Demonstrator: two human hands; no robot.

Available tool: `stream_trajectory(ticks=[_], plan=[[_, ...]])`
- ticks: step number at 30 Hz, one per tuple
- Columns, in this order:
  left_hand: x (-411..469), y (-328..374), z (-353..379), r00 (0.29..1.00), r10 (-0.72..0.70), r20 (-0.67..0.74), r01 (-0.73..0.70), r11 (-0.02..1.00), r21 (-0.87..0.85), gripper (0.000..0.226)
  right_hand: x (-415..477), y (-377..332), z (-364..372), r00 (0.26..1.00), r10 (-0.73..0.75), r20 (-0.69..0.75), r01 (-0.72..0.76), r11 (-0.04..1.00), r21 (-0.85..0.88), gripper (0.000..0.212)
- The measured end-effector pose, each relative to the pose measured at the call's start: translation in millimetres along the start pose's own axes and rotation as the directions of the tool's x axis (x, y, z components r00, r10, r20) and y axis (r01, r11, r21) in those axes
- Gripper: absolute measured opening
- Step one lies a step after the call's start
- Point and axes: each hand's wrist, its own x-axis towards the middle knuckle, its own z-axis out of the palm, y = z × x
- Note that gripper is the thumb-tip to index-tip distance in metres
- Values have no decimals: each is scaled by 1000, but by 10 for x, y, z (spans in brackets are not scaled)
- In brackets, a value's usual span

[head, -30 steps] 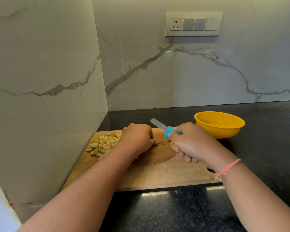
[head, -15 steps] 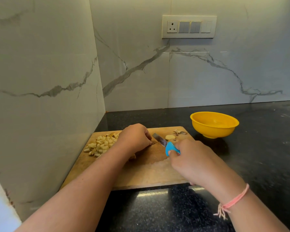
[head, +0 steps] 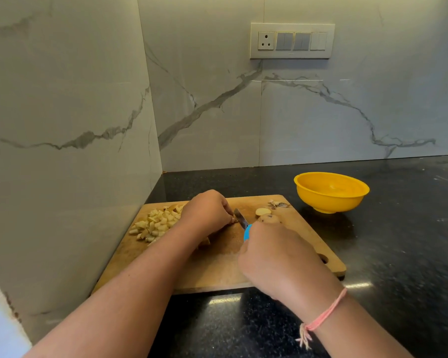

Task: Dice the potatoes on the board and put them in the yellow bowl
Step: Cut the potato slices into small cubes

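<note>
A wooden cutting board [head: 303, 236] lies on the black counter. A pile of diced potato [head: 157, 224] sits at the board's back left. My left hand [head: 206, 211] is curled over a small potato piece [head: 235, 220] and holds it against the board. My right hand [head: 274, 257] grips a blue-handled knife [head: 243, 224]; its blade meets the piece at my left fingertips. An uncut potato chunk [head: 269, 218] and a slice [head: 263, 211] lie just behind my right hand. The yellow bowl [head: 331, 193] stands empty to the board's right rear.
Peel scraps [head: 277, 204] lie at the board's far right corner. Marble walls close off the left and back, with a switch panel [head: 292, 41] high on the back wall. Black countertop [head: 398, 241] stretches to the right.
My right hand has drawn the knife back toward me and to the left, uncovering the potato chunk and slice. The blade now sits lower against the piece under my left hand.
</note>
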Motion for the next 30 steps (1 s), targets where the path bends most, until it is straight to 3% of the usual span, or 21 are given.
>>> stream_trajectory(ticks=[8,12,23,27,30], plan=[[-15,10,7,999,-30,-20,30,1000,5,12,67,-62,-29,999,-44,11,45,998,-41,21],[-25,21,22,998,-45,-48,47,998,36,17,-33,2,-66,999,-18,44,20,999,-39,6],[-84,9,-1,998,-16,-58,26,983,181,21,-337,252,-282,993,-27,114,30,999,-25,35],[-87,5,-3,997,71,8,-72,995,68,39,-235,347,-344,998,17,56,-20,998,64,35],[-91,26,10,988,142,55,-143,990,9,38,-83,394,-415,1000,20,-15,-18,993,117,33]])
